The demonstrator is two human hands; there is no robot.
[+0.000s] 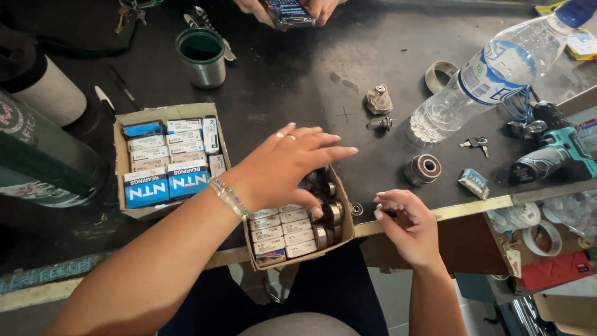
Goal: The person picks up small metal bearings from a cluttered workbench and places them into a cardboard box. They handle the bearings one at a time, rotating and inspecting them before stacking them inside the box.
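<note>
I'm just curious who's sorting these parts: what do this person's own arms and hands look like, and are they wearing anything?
Both forearms are bare, with no sleeves and no gloves. The left hand wears a ring on one finger and a beaded bracelet at the wrist. The right hand shows long, pale nails and no jewellery.

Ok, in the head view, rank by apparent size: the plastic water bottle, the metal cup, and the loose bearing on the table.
1. plastic water bottle, though it is tilted toward the camera, which may enlarge it
2. metal cup
3. loose bearing, clearly smallest

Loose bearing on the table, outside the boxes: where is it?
Head view, right of centre: the loose bearing stands on the dark table, between the water bottle and the right hand, left of a small blue packet.
</note>
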